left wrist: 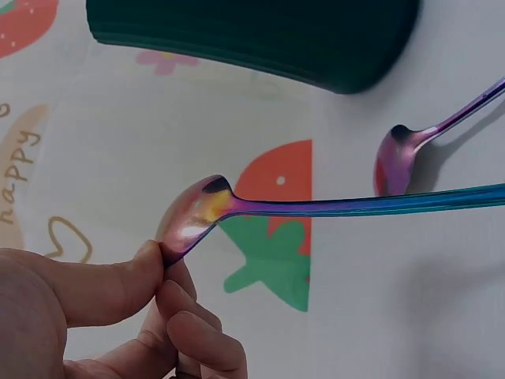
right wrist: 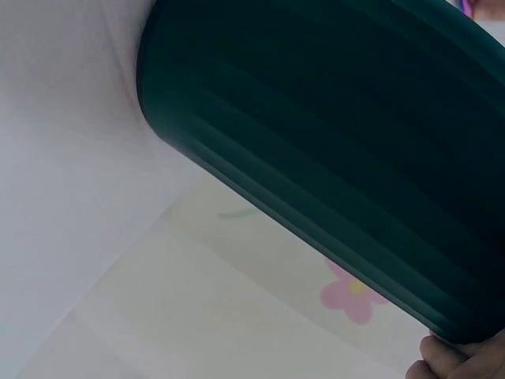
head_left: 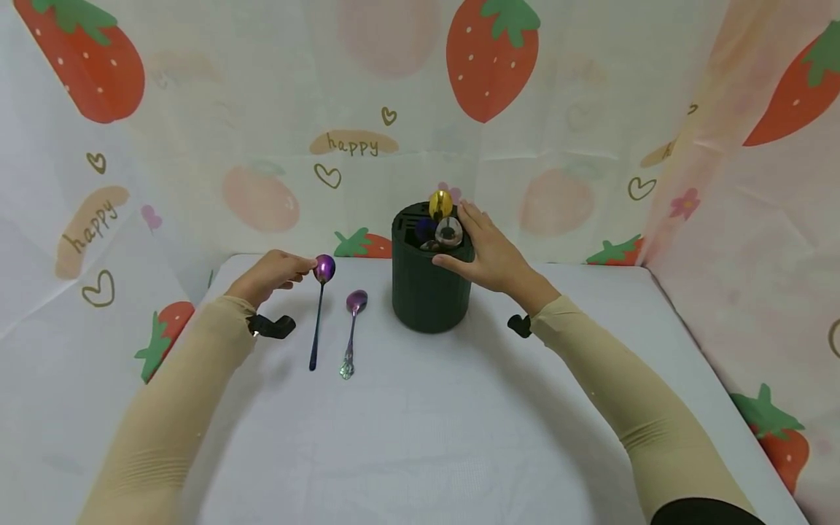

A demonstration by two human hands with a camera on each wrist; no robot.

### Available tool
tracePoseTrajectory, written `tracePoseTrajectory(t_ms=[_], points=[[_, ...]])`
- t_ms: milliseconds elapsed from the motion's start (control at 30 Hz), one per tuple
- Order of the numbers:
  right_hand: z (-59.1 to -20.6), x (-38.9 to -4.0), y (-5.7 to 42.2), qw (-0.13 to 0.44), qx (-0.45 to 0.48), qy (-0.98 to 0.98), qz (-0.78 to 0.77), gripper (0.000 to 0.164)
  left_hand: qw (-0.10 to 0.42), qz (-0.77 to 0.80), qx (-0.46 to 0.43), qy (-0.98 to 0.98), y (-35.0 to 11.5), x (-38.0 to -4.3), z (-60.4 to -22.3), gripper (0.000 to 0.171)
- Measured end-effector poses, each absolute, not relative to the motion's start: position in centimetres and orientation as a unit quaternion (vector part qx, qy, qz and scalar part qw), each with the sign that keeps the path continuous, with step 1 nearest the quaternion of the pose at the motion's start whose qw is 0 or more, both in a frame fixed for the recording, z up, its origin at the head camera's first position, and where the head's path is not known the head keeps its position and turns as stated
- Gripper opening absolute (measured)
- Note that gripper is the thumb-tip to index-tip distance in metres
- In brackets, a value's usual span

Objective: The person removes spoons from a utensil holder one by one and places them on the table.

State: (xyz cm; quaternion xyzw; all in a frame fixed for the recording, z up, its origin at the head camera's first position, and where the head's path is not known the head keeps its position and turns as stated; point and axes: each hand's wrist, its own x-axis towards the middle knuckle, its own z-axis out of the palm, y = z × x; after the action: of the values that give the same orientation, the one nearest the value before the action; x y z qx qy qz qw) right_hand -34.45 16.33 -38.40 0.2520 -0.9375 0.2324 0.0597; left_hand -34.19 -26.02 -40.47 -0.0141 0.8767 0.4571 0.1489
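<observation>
Probably light, stiff and slick, the long spoon (left wrist: 331, 208) hangs from my left hand (head_left: 274, 274), thumb and finger pinching its bowl (head_left: 324, 268); I'd favour its neck (left wrist: 239, 205). My right hand (head_left: 491, 254) spreads, fingers fairly straight, against the green holder (head_left: 429, 292).

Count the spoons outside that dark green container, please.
2: a purple spoon, pinched by its bowl in the left hand, and a second spoon lying on the white table, nearer the container. Inside it, utensils overlap, so some there may be hidden.
</observation>
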Motion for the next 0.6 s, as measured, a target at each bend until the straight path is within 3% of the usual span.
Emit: tracePoseTrajectory(t_ms=[267,600], points=[[-38.4,-34.4,16.4,0.053,0.248,-0.937,0.238,0.122,0.173,0.473,-0.032,0.863,-26.3,-35.4,-42.9,0.035],[-38.4,-34.4,16.4,0.048,0.245,-0.938,0.241,0.121,0.174,0.469,-0.025,0.866,-26.4,-36.3,-45.6,0.038]])
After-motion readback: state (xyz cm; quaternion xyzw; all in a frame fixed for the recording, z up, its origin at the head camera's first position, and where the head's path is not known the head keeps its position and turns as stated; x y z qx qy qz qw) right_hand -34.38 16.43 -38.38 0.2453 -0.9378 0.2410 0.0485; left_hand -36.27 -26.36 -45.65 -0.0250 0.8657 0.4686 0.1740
